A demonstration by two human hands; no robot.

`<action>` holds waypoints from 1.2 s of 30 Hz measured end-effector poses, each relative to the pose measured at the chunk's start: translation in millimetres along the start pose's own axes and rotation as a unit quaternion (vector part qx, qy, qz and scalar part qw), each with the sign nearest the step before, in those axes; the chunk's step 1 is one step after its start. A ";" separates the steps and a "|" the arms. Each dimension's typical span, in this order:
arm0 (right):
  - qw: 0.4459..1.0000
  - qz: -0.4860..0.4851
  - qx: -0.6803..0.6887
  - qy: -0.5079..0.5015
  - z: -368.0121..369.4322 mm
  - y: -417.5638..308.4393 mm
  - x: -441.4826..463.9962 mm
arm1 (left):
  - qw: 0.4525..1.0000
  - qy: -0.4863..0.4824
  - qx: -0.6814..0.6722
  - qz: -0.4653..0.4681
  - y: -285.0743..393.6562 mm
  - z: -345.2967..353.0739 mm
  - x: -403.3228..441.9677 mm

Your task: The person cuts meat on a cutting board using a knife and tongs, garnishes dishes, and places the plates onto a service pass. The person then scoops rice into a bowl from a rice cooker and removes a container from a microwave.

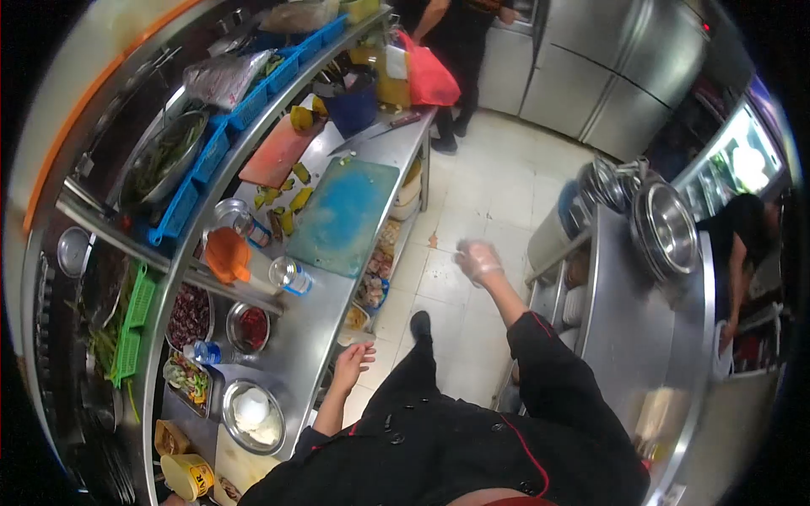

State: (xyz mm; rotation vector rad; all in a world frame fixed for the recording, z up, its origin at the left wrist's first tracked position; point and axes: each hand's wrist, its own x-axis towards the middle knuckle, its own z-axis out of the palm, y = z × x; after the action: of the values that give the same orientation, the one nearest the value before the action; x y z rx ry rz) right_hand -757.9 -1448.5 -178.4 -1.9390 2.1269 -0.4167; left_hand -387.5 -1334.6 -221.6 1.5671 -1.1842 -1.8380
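My left hand (352,364) is bare and hangs beside the edge of the steel counter (291,333), fingers loosely stretched, holding nothing. Out over the tiled floor is my right hand (478,261), in a clear plastic glove; its fingers look loosely apart and I see nothing in them. Nearest to the left hand on the counter are a metal bowl (272,443) with white contents and a small bowl of red food (251,327). Farther along lie a blue-stained cutting board (346,215), a clear jar (289,275) and an orange cloth-like item (228,255).
A second steel counter (620,337) runs along the right, with stacked metal bowls (666,228). A knife (384,129) and a red bag (430,76) are at the left counter's far end. One person (460,51) stands there; another (738,244) is at the right.
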 end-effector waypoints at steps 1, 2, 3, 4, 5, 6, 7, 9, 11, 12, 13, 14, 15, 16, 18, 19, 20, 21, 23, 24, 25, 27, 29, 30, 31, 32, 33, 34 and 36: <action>1.000 -0.019 -0.006 -0.004 -2.0 -6.0 36.3 | 1.000 0.009 -0.011 -0.007 3.4 -4.9 11.0; 0.999 -0.036 -0.013 -0.010 -0.1 -13.0 64.4 | 1.000 0.016 -0.021 -0.015 7.2 -8.9 23.8; 0.998 -0.056 -0.009 -0.005 4.3 -20.6 84.0 | 0.999 0.025 -0.044 -0.005 14.7 -8.7 35.3; 0.997 -0.080 -0.010 0.008 -0.1 -27.7 112.3 | 0.998 0.038 -0.051 -0.008 28.0 -6.6 51.6; 0.994 -0.104 -0.012 0.022 -7.1 -35.7 141.5 | 0.997 0.051 -0.058 -0.009 41.6 -5.2 66.2; 0.992 -0.120 -0.024 0.015 -15.5 -45.4 166.6 | 0.996 0.065 -0.068 -0.012 54.6 -3.0 80.1; 0.990 -0.135 -0.035 0.003 -21.2 -53.6 185.7 | 0.992 0.088 -0.085 0.016 67.0 -0.9 96.8; 0.983 -0.178 -0.042 0.019 -37.2 -64.0 220.1 | 0.984 0.089 -0.135 0.078 98.8 -1.7 129.8; 0.977 -0.211 -0.010 0.040 -42.3 -62.9 258.5 | 0.972 0.138 -0.117 0.153 145.4 -11.6 161.6; 0.973 -0.226 0.009 0.050 -42.1 -63.1 272.9 | 0.961 0.182 -0.072 0.196 174.2 -20.8 179.3; 0.968 -0.236 0.058 0.068 -43.7 -65.8 282.3 | 0.948 0.210 -0.094 0.222 201.4 -30.1 197.9; 0.963 -0.246 0.087 0.066 -37.7 -68.1 291.7 | 0.932 0.237 -0.115 0.248 230.4 -39.1 219.0; 0.958 -0.256 0.114 0.063 -27.5 -68.9 299.1 | 0.917 0.259 -0.163 0.255 268.5 -43.7 238.8; 0.952 -0.268 0.140 0.058 -15.9 -67.8 304.9 | 0.908 0.253 -0.171 0.287 294.2 -58.0 268.0; 0.945 -0.300 0.133 -0.002 4.0 -70.1 302.1 | 0.896 0.285 -0.118 0.320 354.1 -78.7 319.1; 0.937 -0.313 0.152 -0.033 6.8 -72.3 296.0 | 0.887 0.315 -0.115 0.317 368.6 -90.2 349.9; 0.929 -0.325 0.156 -0.078 18.1 -70.0 294.4 | 0.878 0.344 -0.111 0.313 383.5 -101.4 380.3; 0.920 -0.334 0.164 -0.124 29.4 -68.2 290.1 | 0.870 0.372 -0.103 0.306 395.8 -108.6 404.9; 0.899 -0.354 0.151 -0.209 23.3 -63.9 289.2 | 0.855 0.417 -0.078 0.296 416.0 -116.8 437.7; 0.892 -0.360 0.152 -0.228 24.1 -56.5 290.4 | 0.849 0.437 -0.063 0.290 425.7 -118.4 450.0; 0.886 -0.364 0.152 -0.245 24.0 -47.5 292.3 | 0.842 0.456 -0.047 0.284 434.0 -118.6 460.6; 0.876 -0.359 0.148 -0.286 19.8 -29.2 301.2 | 0.828 0.488 -0.015 0.277 447.6 -118.7 476.7; 0.870 -0.341 0.133 -0.330 11.6 -1.9 318.8 | 0.814 0.513 0.013 0.272 459.5 -117.4 489.9; 0.872 -0.344 0.133 -0.321 17.8 16.3 327.3 | 0.809 0.522 0.025 0.270 463.7 -115.9 494.2; 0.874 -0.347 0.133 -0.314 30.0 36.3 335.3 | 0.803 0.531 0.038 0.267 466.6 -113.1 497.8; 0.875 -0.351 0.132 -0.305 35.8 52.4 343.2 | 0.798 0.538 0.051 0.267 470.4 -110.0 499.7; 0.881 -0.342 0.127 -0.303 29.1 62.2 352.6 | 0.792 0.544 0.062 0.268 474.5 -107.6 503.2; 0.886 -0.335 0.121 -0.298 16.3 67.4 364.3 | 0.788 0.548 0.073 0.270 478.1 -103.7 504.7; 0.894 -0.323 0.117 -0.288 3.4 74.3 385.4 | 0.777 0.556 0.097 0.278 484.5 -95.6 506.2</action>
State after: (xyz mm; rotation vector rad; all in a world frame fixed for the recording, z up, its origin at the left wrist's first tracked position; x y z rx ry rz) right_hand -862.7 -1826.1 -200.9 -2.2165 0.9997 -0.1539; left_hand -517.6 -2020.0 -105.9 1.6949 -1.0250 -0.2323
